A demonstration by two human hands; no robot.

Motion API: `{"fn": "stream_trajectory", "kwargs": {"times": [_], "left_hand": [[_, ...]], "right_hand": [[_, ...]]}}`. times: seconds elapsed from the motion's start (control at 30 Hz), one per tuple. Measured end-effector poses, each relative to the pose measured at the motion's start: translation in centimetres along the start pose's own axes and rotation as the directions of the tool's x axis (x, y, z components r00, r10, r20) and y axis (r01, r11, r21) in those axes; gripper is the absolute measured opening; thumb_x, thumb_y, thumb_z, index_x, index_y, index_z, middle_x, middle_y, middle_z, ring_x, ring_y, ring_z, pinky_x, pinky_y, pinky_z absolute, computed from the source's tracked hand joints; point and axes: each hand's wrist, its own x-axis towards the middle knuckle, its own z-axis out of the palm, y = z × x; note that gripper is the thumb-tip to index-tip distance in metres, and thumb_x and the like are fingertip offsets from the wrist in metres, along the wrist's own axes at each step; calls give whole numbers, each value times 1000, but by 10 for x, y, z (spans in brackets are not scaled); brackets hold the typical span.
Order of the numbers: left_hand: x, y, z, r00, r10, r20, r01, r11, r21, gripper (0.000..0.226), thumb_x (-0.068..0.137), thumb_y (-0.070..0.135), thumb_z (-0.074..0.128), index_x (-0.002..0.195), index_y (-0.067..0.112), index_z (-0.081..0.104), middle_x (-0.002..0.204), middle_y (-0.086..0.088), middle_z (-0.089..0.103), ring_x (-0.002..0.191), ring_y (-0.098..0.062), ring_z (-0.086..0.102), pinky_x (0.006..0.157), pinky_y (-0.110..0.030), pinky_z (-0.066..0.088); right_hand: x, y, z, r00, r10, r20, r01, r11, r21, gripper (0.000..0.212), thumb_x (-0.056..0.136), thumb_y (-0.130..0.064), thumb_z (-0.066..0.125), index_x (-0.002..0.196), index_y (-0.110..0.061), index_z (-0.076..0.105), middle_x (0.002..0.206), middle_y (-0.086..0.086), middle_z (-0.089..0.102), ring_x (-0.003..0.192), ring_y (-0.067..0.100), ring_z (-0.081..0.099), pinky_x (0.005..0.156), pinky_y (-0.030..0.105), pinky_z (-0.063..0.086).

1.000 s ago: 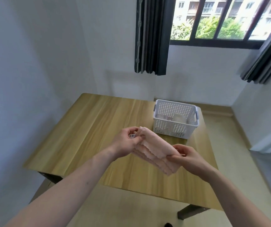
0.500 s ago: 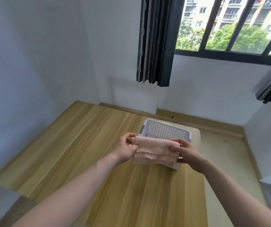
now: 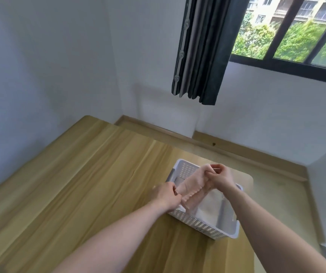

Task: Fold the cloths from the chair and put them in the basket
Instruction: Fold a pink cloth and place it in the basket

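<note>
- left hand (image 3: 167, 196): fingers curled, pinching the near end of the folded pink cloth (image 3: 192, 187) at the basket's left rim.
- right hand (image 3: 220, 177): fingers curled, gripping the far end of the same cloth, raised above the basket's far side.
- folded pink cloth: stretched between both hands, slanting down toward the left hand, held over the open basket.
- white perforated basket (image 3: 201, 226): stands on the wooden table (image 3: 79, 184) near its right edge; pale folded cloth (image 3: 210, 205) lies inside.
- dark curtain (image 3: 199, 50): hangs beside the window (image 3: 288, 30).
</note>
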Motion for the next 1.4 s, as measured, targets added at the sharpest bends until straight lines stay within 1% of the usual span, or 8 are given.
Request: {"fn": "stream_trajectory", "kwargs": {"times": [0.1, 0.17, 0.43, 0.67, 0.87, 1.03, 1.23, 1.4], "left_hand": [[23, 10, 3, 992, 108, 61, -122, 942, 314, 33, 90, 43, 58, 108, 17, 70, 115, -10, 71, 111, -31, 65, 100, -39, 43], [43, 15, 12, 986, 101, 130, -147, 896, 418, 30, 91, 39, 61, 110, 17, 71, 113, -9, 72, 108, -31, 67, 87, -34, 48], [96, 15, 48, 963, 5, 268, -171, 784, 597, 38, 97, 15, 56, 135, 11, 60, 138, -9, 61, 127, -25, 59, 99, -34, 49], [105, 18, 68, 941, 42, 334, -281, 646, 710, 39, 99, 17, 53, 137, 12, 56, 138, -9, 59, 127, -25, 58, 97, -33, 49], [102, 11, 72, 944, 66, 323, -269, 721, 638, 33, 92, 8, 64, 125, 9, 63, 124, -12, 66, 112, -29, 66, 85, -36, 57], [101, 2, 70, 924, 19, 383, -260, 764, 590, 42, 92, 11, 67, 133, 7, 59, 135, -15, 60, 122, -32, 61, 95, -40, 54], [83, -13, 69, 901, -89, 425, -215, 758, 615, 52, 95, 17, 62, 144, 8, 49, 145, -12, 53, 131, -30, 54, 102, -42, 52], [55, -24, 51, 936, -29, 351, -169, 838, 519, 41, 88, 16, 66, 129, 8, 62, 125, -13, 66, 115, -32, 64, 90, -38, 53]], "right_hand": [[26, 7, 19, 999, -48, 23, 51, 990, -131, 24, 85, -11, 74, 109, -11, 71, 99, 8, 76, 90, 24, 72, 79, 34, 58], [37, 11, 31, 997, -57, 59, 68, 975, -212, 21, 86, -15, 71, 107, -16, 72, 98, 3, 76, 90, 21, 71, 77, 32, 58], [58, 35, 77, 955, -219, 202, 292, 816, -498, 27, 87, -18, 66, 112, -22, 75, 110, 1, 77, 104, 25, 70, 83, 33, 54], [64, 55, 108, 963, -171, 208, 253, 835, -488, 21, 89, -19, 61, 105, -22, 74, 98, 0, 78, 94, 25, 73, 75, 36, 55], [44, 79, 103, 946, -244, 212, 321, 790, -523, 53, 98, -19, 58, 150, -20, 50, 141, 7, 62, 124, 28, 62, 99, 37, 51], [32, 93, 93, 950, -275, 150, 312, 785, -535, 52, 97, -17, 62, 147, -28, 52, 146, 6, 51, 126, 26, 56, 100, 37, 51], [28, 93, 96, 898, -145, 416, 392, 696, -602, 64, 97, -18, 56, 158, -15, 36, 161, 12, 39, 138, 27, 51, 109, 33, 43], [1, 81, 96, 897, -198, 395, 411, 703, -580, 66, 96, -20, 60, 158, -21, 37, 161, 3, 39, 134, 24, 55, 107, 33, 47]]}}
